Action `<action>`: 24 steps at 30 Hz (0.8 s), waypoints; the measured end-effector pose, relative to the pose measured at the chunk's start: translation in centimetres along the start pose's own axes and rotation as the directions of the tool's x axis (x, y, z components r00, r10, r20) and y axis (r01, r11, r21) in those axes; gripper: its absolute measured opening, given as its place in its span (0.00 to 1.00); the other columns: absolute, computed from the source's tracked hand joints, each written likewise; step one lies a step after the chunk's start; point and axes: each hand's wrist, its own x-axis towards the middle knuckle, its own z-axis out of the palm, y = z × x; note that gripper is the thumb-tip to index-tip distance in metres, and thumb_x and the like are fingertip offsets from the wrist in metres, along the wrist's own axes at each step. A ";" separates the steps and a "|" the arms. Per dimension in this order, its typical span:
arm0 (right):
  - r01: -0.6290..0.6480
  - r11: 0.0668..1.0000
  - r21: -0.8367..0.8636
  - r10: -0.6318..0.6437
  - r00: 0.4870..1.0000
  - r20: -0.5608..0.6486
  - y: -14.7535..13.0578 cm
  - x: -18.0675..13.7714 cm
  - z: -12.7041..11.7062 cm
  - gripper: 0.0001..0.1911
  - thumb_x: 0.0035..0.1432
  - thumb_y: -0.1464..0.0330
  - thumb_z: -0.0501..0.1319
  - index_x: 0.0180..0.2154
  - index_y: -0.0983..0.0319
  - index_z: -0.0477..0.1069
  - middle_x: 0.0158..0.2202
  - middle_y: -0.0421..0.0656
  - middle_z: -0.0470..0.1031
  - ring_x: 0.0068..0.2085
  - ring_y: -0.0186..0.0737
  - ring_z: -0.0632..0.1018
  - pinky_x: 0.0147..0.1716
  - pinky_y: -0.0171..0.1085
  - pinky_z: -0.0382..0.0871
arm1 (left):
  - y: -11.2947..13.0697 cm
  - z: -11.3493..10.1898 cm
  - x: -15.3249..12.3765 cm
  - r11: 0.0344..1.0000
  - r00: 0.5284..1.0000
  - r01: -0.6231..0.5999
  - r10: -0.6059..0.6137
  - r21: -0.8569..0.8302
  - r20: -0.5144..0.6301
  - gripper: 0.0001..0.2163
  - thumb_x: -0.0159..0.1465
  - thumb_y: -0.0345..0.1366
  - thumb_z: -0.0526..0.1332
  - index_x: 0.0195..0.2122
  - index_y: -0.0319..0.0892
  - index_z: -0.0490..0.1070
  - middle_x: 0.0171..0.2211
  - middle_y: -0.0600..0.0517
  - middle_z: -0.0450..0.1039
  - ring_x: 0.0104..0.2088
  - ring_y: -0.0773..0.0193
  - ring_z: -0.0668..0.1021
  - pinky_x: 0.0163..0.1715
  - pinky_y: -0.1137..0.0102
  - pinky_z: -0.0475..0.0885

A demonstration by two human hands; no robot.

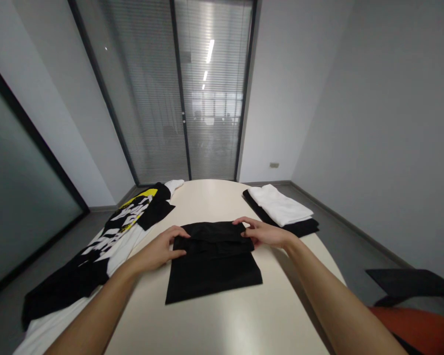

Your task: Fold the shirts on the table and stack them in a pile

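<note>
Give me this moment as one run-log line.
left hand: touching black cloth, left edge; right hand: touching its right edge; state: partly folded, on table; nearby: folded white cloth

White letter-like print (128, 217) on the black garment (68, 273) is unreadable

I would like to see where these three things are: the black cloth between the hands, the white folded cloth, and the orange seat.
Black cloth (213, 277), head view: its flat near part.
White folded cloth (280, 206), head view: its top face.
Orange seat (414, 328), head view: its visible upper surface.
</note>
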 end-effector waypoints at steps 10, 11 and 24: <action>0.149 0.975 -0.165 -0.138 0.988 0.073 0.7 0.4 -0.5 0.23 0.56 0.57 0.66 0.51 0.59 0.70 0.27 0.34 0.58 0.28 0.31 0.65 0.28 0.33 0.63 | 1.8 -0.1 -1.3 0.988 0.987 0.031 -0.054 0.153 0.154 0.33 0.51 0.34 0.70 0.59 0.49 0.64 0.62 0.48 0.62 0.61 0.52 0.67 0.64 0.58 0.60; 0.175 0.966 -0.189 -0.170 0.985 0.039 0.9 0.7 -0.5 0.22 0.57 0.56 0.66 0.50 0.60 0.70 0.27 0.34 0.58 0.28 0.31 0.65 0.29 0.33 0.63 | 1.4 0.3 -1.1 0.987 0.993 0.021 -0.040 0.161 0.115 0.32 0.52 0.34 0.69 0.60 0.49 0.64 0.63 0.47 0.60 0.62 0.52 0.66 0.65 0.57 0.58; 0.069 0.998 -0.002 -0.067 0.972 -0.226 0.9 1.4 0.2 0.21 0.54 0.58 0.68 0.48 0.58 0.69 0.26 0.33 0.57 0.29 0.32 0.65 0.32 0.39 0.75 | -0.4 2.8 0.2 0.997 0.976 0.001 0.015 0.073 -0.216 0.32 0.54 0.29 0.64 0.61 0.47 0.62 0.62 0.44 0.59 0.62 0.51 0.66 0.60 0.56 0.65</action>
